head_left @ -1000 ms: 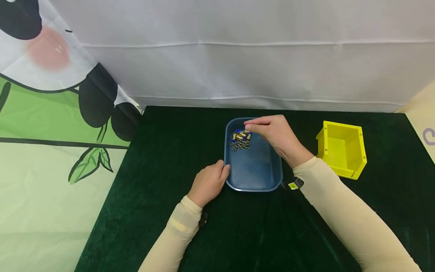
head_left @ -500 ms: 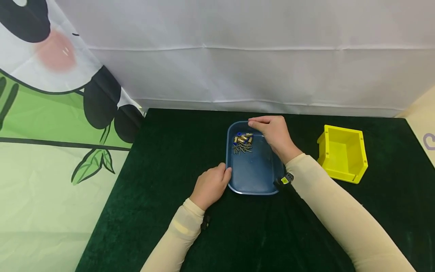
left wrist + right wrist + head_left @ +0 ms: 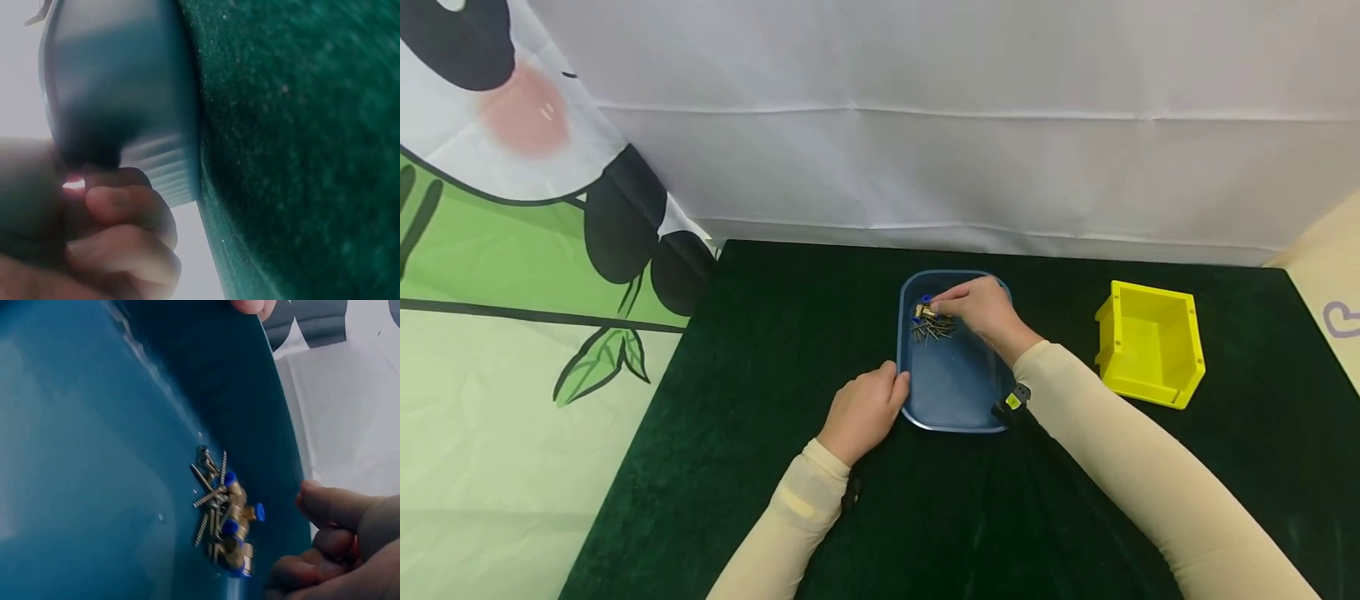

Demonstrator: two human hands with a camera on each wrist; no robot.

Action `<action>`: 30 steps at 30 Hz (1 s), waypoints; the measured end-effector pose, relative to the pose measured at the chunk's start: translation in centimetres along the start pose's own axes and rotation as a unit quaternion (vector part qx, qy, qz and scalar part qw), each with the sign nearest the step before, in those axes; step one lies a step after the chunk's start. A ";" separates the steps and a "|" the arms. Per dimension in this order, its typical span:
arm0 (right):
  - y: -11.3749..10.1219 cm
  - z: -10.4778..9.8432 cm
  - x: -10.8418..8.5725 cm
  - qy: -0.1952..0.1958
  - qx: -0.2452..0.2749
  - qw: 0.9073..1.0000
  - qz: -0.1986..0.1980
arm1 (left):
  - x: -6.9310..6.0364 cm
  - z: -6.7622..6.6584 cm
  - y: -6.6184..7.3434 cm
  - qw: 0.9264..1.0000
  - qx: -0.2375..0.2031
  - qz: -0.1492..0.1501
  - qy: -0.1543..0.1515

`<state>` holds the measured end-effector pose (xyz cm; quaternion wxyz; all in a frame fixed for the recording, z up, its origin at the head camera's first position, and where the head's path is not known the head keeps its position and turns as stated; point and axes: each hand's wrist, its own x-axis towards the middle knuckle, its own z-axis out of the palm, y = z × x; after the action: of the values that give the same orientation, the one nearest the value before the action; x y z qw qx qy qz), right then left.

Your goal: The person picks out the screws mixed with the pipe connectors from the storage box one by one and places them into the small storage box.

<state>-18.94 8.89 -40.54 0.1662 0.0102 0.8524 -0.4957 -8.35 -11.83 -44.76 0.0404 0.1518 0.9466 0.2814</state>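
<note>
The blue tray (image 3: 955,383) is held at its left rim by my left hand (image 3: 863,412), thumb on top. In the left wrist view, the curled fingers (image 3: 131,244) of that hand lie against the tray's outer wall (image 3: 112,75). My right hand (image 3: 988,317) reaches over the far part of the tray, fingertips at the brass fittings (image 3: 919,311) with blue ends. Thin screws (image 3: 934,330) lie in a heap beside them. In the right wrist view, my right hand (image 3: 344,544) is near the fittings (image 3: 235,526), its fingers loosely bent, with nothing visible between them.
A yellow bin (image 3: 1150,346) stands on the dark green cloth (image 3: 760,333) to the right of the tray, beyond my right forearm. A white curtain (image 3: 970,175) hangs behind the table, and a printed cloth (image 3: 490,250) hangs at the left.
My right hand has moved from the tray's far rim down and left to the fittings, its fingertips now lower. My left hand keeps its grip on the tray.
</note>
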 end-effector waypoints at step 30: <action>2.0 2.9 2.5 0.017 -0.165 0.984 -0.066 | -0.1 -0.1 0.0 1.000 -0.015 -0.004 -0.009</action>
<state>-20.13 7.08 -44.30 0.1177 -0.0656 0.9241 -0.3575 -8.28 -11.91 -44.63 0.0521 0.1501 0.9425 0.2940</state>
